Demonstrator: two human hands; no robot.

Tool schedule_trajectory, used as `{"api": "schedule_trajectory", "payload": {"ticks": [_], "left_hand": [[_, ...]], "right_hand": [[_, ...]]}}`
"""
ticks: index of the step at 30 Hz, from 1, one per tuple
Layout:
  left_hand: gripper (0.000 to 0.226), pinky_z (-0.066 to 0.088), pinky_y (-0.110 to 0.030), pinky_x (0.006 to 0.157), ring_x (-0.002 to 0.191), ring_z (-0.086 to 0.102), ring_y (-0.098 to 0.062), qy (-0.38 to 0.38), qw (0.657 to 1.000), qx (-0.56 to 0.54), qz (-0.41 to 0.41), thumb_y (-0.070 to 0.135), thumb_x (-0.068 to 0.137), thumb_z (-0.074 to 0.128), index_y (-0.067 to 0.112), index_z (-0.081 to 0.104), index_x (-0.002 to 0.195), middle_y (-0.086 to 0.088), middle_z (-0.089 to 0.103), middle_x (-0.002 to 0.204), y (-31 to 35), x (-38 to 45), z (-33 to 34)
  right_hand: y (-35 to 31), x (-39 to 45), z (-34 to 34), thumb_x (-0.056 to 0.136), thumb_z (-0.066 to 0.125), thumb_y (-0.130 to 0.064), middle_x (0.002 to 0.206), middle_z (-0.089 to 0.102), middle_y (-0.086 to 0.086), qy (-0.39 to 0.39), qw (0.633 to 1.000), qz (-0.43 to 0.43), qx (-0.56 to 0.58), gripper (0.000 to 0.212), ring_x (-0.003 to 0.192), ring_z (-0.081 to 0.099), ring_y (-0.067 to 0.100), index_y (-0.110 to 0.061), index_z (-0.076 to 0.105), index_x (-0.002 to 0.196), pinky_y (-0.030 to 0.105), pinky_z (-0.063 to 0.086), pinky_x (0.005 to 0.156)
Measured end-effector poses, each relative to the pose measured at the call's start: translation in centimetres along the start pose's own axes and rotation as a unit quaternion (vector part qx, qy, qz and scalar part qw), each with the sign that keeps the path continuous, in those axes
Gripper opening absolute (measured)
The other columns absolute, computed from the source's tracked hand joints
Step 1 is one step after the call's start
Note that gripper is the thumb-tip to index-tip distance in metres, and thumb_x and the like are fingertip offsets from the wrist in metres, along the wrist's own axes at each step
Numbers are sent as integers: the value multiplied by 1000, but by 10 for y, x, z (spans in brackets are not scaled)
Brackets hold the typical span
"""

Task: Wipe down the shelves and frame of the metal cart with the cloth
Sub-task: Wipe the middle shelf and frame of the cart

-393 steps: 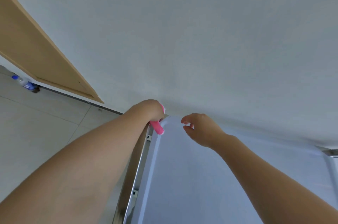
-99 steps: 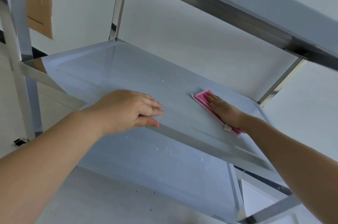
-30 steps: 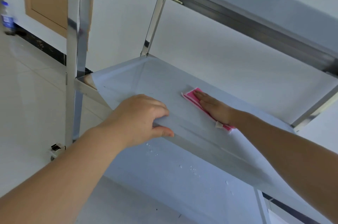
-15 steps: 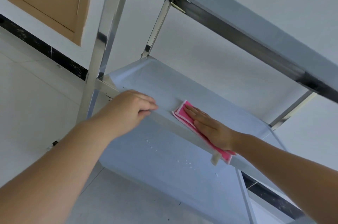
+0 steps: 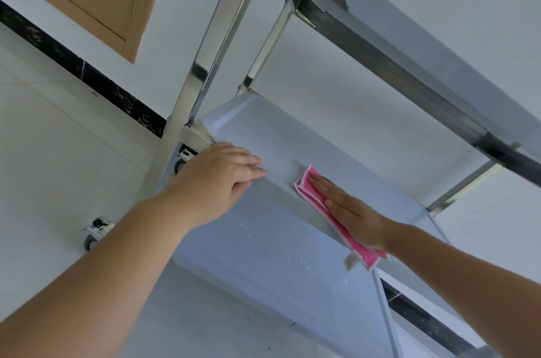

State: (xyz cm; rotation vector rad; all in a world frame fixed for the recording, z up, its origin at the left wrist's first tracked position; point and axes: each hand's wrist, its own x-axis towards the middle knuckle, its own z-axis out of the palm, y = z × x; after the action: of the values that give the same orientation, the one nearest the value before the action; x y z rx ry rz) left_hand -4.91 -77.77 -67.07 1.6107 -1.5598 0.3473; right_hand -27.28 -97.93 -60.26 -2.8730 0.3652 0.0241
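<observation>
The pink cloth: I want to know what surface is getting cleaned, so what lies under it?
The pink cloth lies flat on the middle shelf near its front edge, pressed down by the right hand. The shelf patch directly beneath is covered, so its state cannot be seen.

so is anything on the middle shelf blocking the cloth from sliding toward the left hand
Nothing visible. The right hand presses the pink cloth flat on the middle shelf, and the strip between it and the left hand on the front edge is bare.
</observation>
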Motion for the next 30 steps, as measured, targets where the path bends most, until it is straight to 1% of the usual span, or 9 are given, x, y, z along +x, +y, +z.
{"api": "schedule_trajectory", "payload": {"ticks": [3,6,10,16,20,24,26,28,30], "left_hand": [[27,30,-27,104,120,50,-13,-20,999,-26,-20,18,89,57,27,65,113,5,61,124,-1,5,-1],[26,30,-25,104,121,48,-9,-22,999,-31,-32,21,90,55,30,64,113,9,60,125,-2,6,-1],[27,27,-19,101,120,48,-7,-28,999,-25,-30,20,90,56,31,64,113,11,59,125,-2,5,-2],[20,41,-19,91,101,57,-1,-31,996,-70,-38,15,84,65,29,72,97,13,68,108,-5,15,-10],[16,46,-20,85,90,59,3,-37,994,-95,-40,13,78,72,25,75,89,14,71,97,-7,25,-12],[18,45,-16,86,94,58,3,-45,992,-114,-37,10,78,72,22,75,91,12,70,98,-12,26,-12],[21,42,-19,92,100,56,2,-57,994,-89,-21,11,81,68,22,73,97,11,69,104,-14,24,-12],[23,42,-25,96,108,56,-5,-63,997,-44,-13,14,84,62,23,71,103,10,66,112,-15,21,-13],[26,47,-28,91,108,58,-10,-43,999,3,-18,18,82,58,22,71,105,8,66,114,-15,18,-17]], "right_hand": [[6,6,-1,98,28,-24,154,12,-14,-6,999,34,30,47,140,7,-5,-25,18,145,24,4,117],[13,16,-3,97,28,-38,153,10,-22,-17,998,31,55,49,140,7,-5,-34,19,144,29,4,118],[24,39,-8,94,30,-42,154,9,-19,-21,999,17,42,51,140,7,-3,-35,17,144,34,5,118],[62,82,-19,89,25,-58,152,9,-26,-16,997,71,23,55,139,8,-6,-47,15,142,29,3,118],[101,118,-28,97,25,-47,153,9,-20,-1,994,105,-2,47,141,9,2,-43,14,143,32,4,118],[132,153,-37,100,24,-40,156,7,-11,-3,991,132,-21,47,141,9,6,-33,14,146,30,3,117],[142,171,-42,100,26,-39,156,9,-9,15,990,143,-1,48,142,11,8,-29,17,146,28,3,116],[148,187,-46,101,28,-37,156,11,-6,32,988,149,21,48,142,12,10,-26,20,147,26,3,115],[152,201,-48,101,28,-33,156,15,-3,40,988,148,26,48,142,14,13,-21,21,147,27,5,114]]}}
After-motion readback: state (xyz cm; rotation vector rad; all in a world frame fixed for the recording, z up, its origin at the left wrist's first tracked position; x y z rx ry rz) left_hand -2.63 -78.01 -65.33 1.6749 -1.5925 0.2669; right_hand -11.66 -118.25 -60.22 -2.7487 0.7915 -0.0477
